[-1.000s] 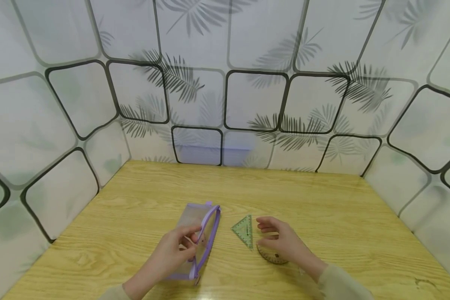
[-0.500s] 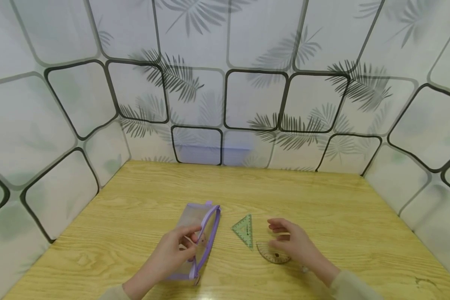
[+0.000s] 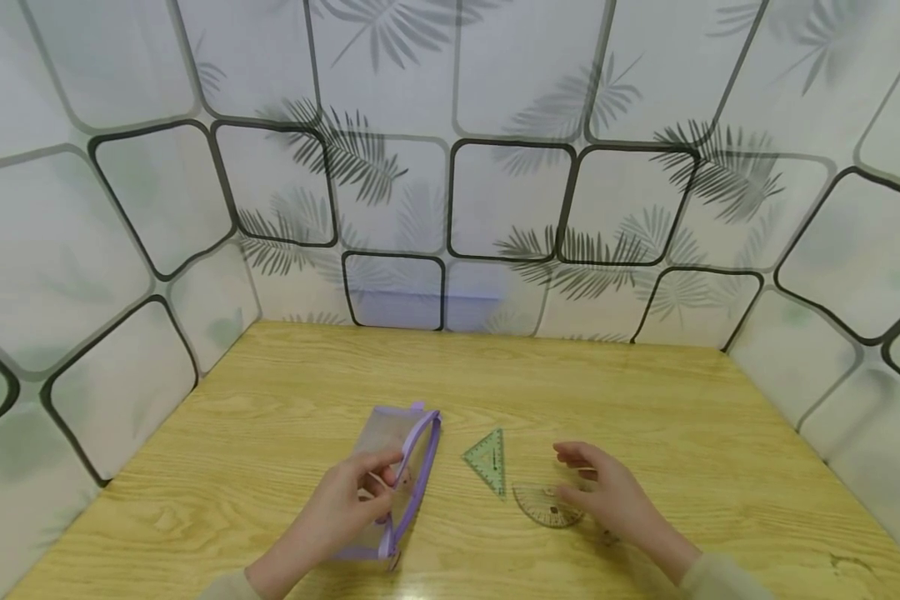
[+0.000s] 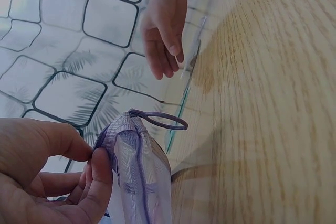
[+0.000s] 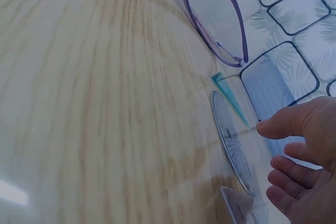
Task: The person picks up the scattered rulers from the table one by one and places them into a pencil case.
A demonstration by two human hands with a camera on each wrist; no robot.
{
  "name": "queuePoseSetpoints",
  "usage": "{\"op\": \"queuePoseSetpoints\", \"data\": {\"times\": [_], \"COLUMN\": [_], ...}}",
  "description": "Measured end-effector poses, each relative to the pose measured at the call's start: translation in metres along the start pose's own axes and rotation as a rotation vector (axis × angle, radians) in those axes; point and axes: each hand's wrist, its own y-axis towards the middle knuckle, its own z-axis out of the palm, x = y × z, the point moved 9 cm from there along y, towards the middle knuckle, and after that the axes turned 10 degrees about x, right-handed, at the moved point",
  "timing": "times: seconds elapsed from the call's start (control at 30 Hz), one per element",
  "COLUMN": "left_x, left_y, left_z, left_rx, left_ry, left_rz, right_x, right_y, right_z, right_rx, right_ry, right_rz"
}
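On the left of the table, my left hand pinches the open rim of a see-through pencil pouch with purple edging. The left wrist view shows thumb and fingertip on that purple rim. Right of the pouch lies a green set square. A clear half-round protractor rests beside it, partly covered by my right hand. That hand holds nothing; its fingers are apart and slightly bent above the table. In the right wrist view, another clear flat piece lies near the protractor; its kind is unclear.
The wood-grain table is enclosed by a patterned curtain at the back and both sides. A zip pull loop sticks out from the pouch's near end.
My right hand has moved right, away from the set square, uncovering more of the protractor. The left hand and the pouch have stayed still.
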Motion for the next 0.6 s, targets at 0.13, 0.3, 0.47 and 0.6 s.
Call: {"op": "queuePoseSetpoints", "data": {"times": [0.13, 0.3, 0.47, 0.6], "left_x": [0.001, 0.001, 0.002, 0.002], "left_y": [0.0, 0.0, 0.0, 0.0], "left_z": [0.001, 0.002, 0.002, 0.003], "left_rx": [0.008, 0.016, 0.015, 0.017], "left_ry": [0.002, 0.01, 0.004, 0.001], "left_rz": [-0.002, -0.003, 0.0, 0.003], "right_x": [-0.004, -0.009, -0.019, -0.024], "right_y": [-0.003, -0.009, -0.016, -0.021], "right_z": [-0.004, -0.009, -0.014, -0.017], "right_rx": [-0.022, -0.038, -0.054, -0.079], "right_ry": [-0.022, -0.058, -0.099, -0.135], "right_rz": [0.016, 0.036, 0.072, 0.085]}}
